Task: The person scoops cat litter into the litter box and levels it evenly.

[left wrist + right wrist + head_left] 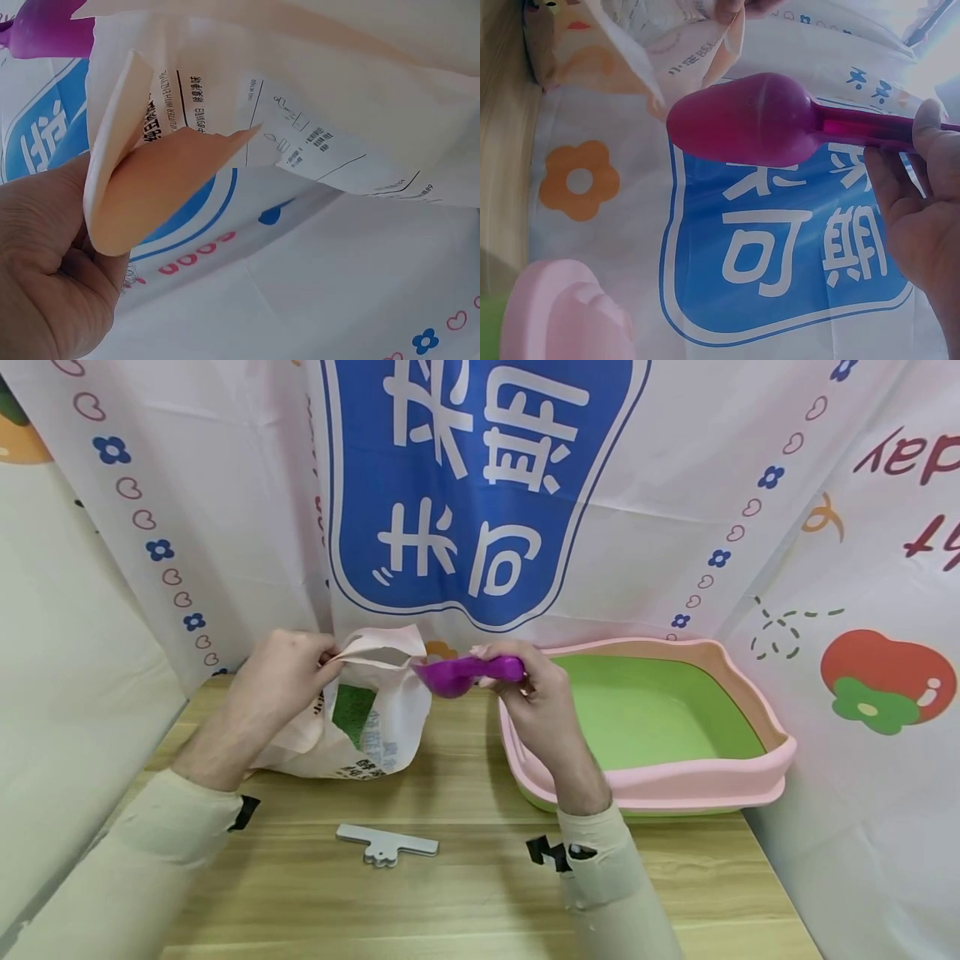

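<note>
A white printed litter bag (pixel 397 718) stands on the left of the table with its mouth parted. My left hand (pixel 281 677) pinches the left edge of that mouth between thumb and fingers; the left wrist view shows a folded paper flap (pixel 150 195) in its grip. My right hand (pixel 536 693) holds a purple scoop (pixel 450 677) by the handle. The scoop's tip is right at the bag's right rim, with its bowl outside the bag. In the right wrist view the bowl's rounded underside (pixel 742 120) shows, and its inside is hidden.
A litter box with a pink rim (pixel 675 785) and green inside (pixel 652 710) stands at the right, close beside my right wrist. A silver clip (pixel 386 843) lies on the wooden table (pixel 300 893) in front of the bag. Printed cloth (pixel 660 493) hangs behind.
</note>
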{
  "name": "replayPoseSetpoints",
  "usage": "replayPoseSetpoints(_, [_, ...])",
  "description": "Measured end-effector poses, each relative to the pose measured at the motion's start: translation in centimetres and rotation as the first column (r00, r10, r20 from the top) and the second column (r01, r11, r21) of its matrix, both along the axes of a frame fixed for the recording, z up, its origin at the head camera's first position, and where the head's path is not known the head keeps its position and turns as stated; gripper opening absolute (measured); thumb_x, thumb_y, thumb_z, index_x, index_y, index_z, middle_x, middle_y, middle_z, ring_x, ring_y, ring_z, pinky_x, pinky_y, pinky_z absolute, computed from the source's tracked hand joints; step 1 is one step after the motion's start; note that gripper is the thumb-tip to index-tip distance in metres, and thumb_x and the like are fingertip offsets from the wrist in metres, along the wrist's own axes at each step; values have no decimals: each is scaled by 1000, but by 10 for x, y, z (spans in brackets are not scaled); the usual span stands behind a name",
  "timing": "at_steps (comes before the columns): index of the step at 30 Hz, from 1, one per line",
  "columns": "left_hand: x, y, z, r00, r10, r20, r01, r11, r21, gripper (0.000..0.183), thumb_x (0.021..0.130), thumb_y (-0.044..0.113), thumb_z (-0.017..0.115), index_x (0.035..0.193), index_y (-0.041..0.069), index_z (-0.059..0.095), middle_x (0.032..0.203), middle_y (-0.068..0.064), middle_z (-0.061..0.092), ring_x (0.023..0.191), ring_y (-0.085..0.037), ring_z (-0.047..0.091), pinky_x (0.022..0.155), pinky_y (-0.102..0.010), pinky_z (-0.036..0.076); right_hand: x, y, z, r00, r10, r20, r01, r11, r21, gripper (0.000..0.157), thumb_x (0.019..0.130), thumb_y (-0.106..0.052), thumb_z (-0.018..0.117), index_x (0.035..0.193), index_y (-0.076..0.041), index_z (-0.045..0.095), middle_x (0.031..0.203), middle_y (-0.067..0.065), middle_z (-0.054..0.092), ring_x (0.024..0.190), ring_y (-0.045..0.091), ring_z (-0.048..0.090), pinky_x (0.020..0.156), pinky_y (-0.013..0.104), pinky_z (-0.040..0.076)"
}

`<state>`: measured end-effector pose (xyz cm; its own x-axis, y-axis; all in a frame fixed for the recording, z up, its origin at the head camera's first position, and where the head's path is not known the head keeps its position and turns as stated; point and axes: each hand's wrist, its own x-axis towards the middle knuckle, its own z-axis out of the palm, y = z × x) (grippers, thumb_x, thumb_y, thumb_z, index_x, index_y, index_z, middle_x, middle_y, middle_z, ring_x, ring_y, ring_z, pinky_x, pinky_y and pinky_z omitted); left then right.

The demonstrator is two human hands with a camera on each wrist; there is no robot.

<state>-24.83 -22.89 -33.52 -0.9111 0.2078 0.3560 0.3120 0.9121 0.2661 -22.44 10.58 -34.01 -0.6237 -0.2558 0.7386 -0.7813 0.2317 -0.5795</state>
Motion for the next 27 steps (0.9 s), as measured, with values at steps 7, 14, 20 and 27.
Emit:
replayPoseSetpoints(7, [-3, 9, -2, 1000, 15, 13, -16, 1000, 17, 15, 98, 18, 71, 104, 7, 78, 96, -16, 81, 76, -26, 72, 64, -42, 58, 3, -1, 1, 999, 31, -29, -30, 999, 42, 29, 88, 1, 77, 114, -10, 69, 118, 11, 78, 109, 24, 76, 98, 34, 63])
replayPoseSetpoints(14, [-4, 10, -4, 1000, 2, -15, -2, 1000, 17, 15, 97, 18, 72, 103, 5, 78, 96, -19, 81, 75, -28, 75, 60, -40, 58, 7, -8, -2, 995, 95, 14, -96, 993, 73, 31, 89, 4, 76, 116, -10, 71, 119, 12, 77, 112, 25, 75, 101, 34, 62])
replayPoseSetpoints(20, [-3, 10, -4, 1000, -1, -8, 1, 1000, 5, 15, 98, 19, 71, 103, 6, 78, 97, -18, 81, 78, -30, 76, 65, -44, 61, 4, -24, -10, 986, 164, -8, -161, 976, 148, 29, 89, 1, 77, 117, -5, 70, 119, 15, 77, 112, 28, 75, 101, 30, 61])
replayPoseSetpoints(27, [-2, 9, -7, 1000, -8, -25, 8, 1000, -1, 15, 98, 19, 71, 105, 8, 79, 99, -16, 82, 87, -35, 78, 76, -51, 62, 2, -33, -16, 983, 180, -45, -166, 962, 216, 29, 90, -7, 78, 117, -6, 69, 119, 13, 76, 113, 26, 75, 102, 25, 59])
